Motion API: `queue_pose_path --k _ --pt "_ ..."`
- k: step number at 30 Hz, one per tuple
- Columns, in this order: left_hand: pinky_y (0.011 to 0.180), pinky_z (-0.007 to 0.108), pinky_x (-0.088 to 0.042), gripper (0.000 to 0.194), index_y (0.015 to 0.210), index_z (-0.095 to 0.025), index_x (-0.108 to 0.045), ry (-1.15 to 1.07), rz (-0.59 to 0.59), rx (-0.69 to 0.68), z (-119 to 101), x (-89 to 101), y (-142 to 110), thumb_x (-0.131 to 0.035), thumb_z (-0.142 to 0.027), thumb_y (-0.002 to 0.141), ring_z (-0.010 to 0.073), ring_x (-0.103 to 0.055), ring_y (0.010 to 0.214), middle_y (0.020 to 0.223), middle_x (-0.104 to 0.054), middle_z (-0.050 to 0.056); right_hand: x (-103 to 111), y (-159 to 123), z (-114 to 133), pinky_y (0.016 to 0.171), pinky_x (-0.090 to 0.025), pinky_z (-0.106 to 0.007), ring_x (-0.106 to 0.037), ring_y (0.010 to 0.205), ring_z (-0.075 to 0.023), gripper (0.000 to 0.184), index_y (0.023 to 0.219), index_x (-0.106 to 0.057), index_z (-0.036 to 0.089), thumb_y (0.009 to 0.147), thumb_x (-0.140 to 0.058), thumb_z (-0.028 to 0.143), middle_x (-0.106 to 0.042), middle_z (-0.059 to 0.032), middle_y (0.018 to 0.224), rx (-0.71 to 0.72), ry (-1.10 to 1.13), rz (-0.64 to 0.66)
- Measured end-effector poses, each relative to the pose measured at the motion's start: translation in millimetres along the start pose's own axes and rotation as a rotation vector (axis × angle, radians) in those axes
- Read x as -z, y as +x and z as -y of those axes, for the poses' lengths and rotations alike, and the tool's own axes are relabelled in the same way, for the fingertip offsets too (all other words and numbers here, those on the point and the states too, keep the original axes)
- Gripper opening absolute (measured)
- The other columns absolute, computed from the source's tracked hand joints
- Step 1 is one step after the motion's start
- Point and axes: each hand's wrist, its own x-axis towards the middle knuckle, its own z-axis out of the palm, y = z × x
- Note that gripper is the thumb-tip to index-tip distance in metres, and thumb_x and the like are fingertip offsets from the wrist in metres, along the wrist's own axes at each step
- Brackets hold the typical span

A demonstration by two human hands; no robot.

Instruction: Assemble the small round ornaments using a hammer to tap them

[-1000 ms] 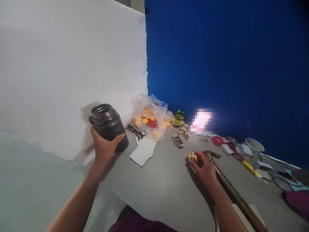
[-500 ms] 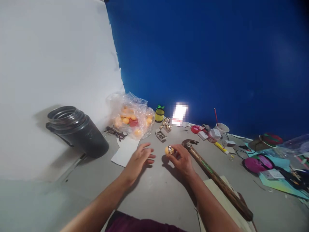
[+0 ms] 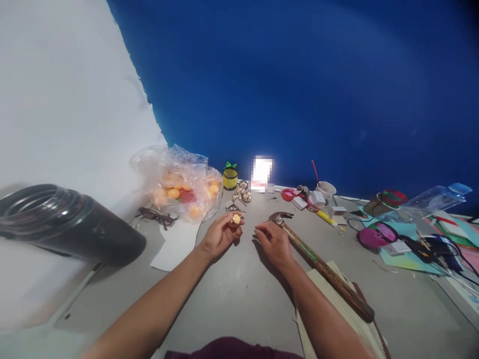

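My left hand (image 3: 220, 238) grips a small orange ball (image 3: 235, 220) partly covered with shiny metal studs, held between thumb and fingers. To its right, my right hand (image 3: 275, 244) has thumb and forefinger pinched together; whatever is between them, if anything, is too small to see. Behind the left hand, a small box (image 3: 234, 208) of shiny metal bits is partly hidden by the fingers. Several metal-studded balls (image 3: 245, 195) rest just beyond it. A claw hammer (image 3: 322, 267) lies to the right of my right hand.
A dark flask (image 3: 93, 232) stands at left, near eyeglasses (image 3: 157, 218) and white paper (image 3: 175, 247). A clear bag (image 3: 190, 174) contains orange balls. A yellow pot (image 3: 229, 178) and glowing screen (image 3: 262, 174) stand by the blue wall. Craft items and a white cup (image 3: 326, 188) crowd the right.
The studded orange ball has passed from my right hand to my left, whose fingers have closed on it. My right fingers have drawn together. The view has swung right.
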Motion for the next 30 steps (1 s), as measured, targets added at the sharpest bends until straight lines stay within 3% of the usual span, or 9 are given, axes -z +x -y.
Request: queue_pose_path --k 5,10,12,15,18,21,24,30 --pt "0.049 0.023 -0.043 0.031 0.103 -0.012 -0.070 -0.117 0.034 0.070 -4 9.0 6 -0.064 -0.042 0.097 0.0106 -0.052 0.050 0.074 -0.066 0.005 10 4 -4 0.073 -0.050 -0.031 -0.066 0.077 -0.0197 0.025 0.086 -0.073 0.022 0.098 -0.056 0.035 -0.073 -0.0041 0.081 -0.109 -0.048 -0.027" --pt "0.051 0.023 -0.042 0.030 0.102 -0.014 -0.068 -0.118 0.019 0.120 4 7.0 4 -0.063 -0.043 0.098 0.0113 -0.055 0.053 0.077 -0.067 0.006 37 10 -28 0.092 -0.047 -0.039 -0.064 0.103 -0.0274 0.024 0.100 -0.074 0.019 0.096 -0.055 0.033 -0.074 -0.0128 0.103 -0.196 -0.398 -0.129" --pt "0.052 0.023 -0.043 0.023 0.104 -0.015 -0.068 -0.128 -0.004 0.105 6 5.9 3 -0.062 -0.036 0.099 0.0120 -0.058 0.058 0.086 -0.070 0.008 48 13 -37 0.089 -0.046 -0.039 -0.063 0.106 -0.0306 0.028 0.109 -0.074 0.016 0.094 -0.061 0.035 -0.072 -0.0168 0.109 -0.327 -0.550 -0.066" --pt "0.050 0.021 -0.041 0.019 0.106 -0.013 -0.068 -0.141 -0.025 0.096 4 4.9 1 -0.060 -0.029 0.099 0.0111 -0.057 0.060 0.093 -0.069 0.009 59 14 -43 0.077 -0.044 -0.036 -0.065 0.097 -0.0302 0.033 0.103 -0.077 0.019 0.095 -0.061 0.047 -0.072 -0.0155 0.102 -0.470 -0.633 0.136" --pt "0.050 0.021 -0.042 0.018 0.107 -0.012 -0.068 -0.157 -0.016 0.085 3 5.0 1 -0.061 -0.024 0.097 0.0106 -0.056 0.060 0.090 -0.066 0.007 64 14 -42 0.072 -0.041 -0.033 -0.066 0.092 -0.0276 0.030 0.099 -0.076 0.021 0.091 -0.065 0.049 -0.071 -0.0120 0.101 -0.458 -0.647 0.270" --pt "0.053 0.023 -0.045 0.019 0.109 -0.012 -0.068 -0.138 0.006 0.062 3 6.4 2 -0.064 -0.019 0.092 0.0128 -0.059 0.063 0.087 -0.065 0.006 63 14 -41 0.069 -0.038 -0.031 -0.066 0.089 -0.0252 0.023 0.103 -0.074 0.021 0.089 -0.069 0.038 -0.072 -0.0106 0.102 -0.452 -0.664 0.298" --pt "0.055 0.024 -0.047 0.023 0.112 -0.014 -0.067 -0.091 0.045 0.050 4 8.0 2 -0.068 -0.023 0.091 0.0141 -0.061 0.063 0.090 -0.067 0.008 60 14 -37 0.069 -0.037 -0.031 -0.065 0.089 -0.0246 0.018 0.101 -0.073 0.020 0.090 -0.068 0.032 -0.072 -0.0102 0.101 -0.415 -0.674 0.283" --pt "0.053 0.023 -0.046 0.026 0.112 -0.011 -0.069 -0.038 0.047 0.018 7 5.7 -2 -0.070 -0.026 0.092 0.0128 -0.061 0.064 0.095 -0.068 0.010 54 10 -10 0.067 -0.034 -0.030 -0.061 0.091 -0.0239 0.007 0.099 -0.069 0.021 0.092 -0.066 0.021 -0.066 -0.0089 0.101 -0.203 -0.781 0.169"
